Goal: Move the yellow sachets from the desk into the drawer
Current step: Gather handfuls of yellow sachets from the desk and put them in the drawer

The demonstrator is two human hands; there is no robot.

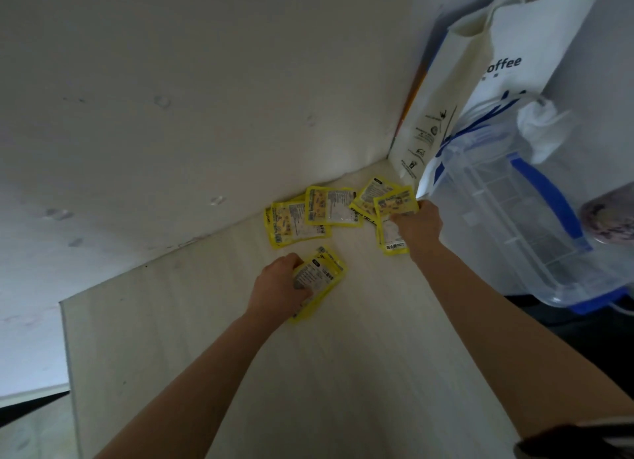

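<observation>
Left hand, nearest us, has fingers curled round a small stack of sachets at its near end, just off the desk. Right hand pinches another sachet beside the white bag. More lie loose by the wall. Light, floppy, slick foil, I'd say — grip flat across the faces, not edges. No drawer visible.

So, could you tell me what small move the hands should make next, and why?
Probably lift the right hand with the sachet it pinches and add it to the stack the left hand already grips. Several loose sachets lie on the desk by the wall, and no drawer is in view, so gathering seems to come first.
</observation>
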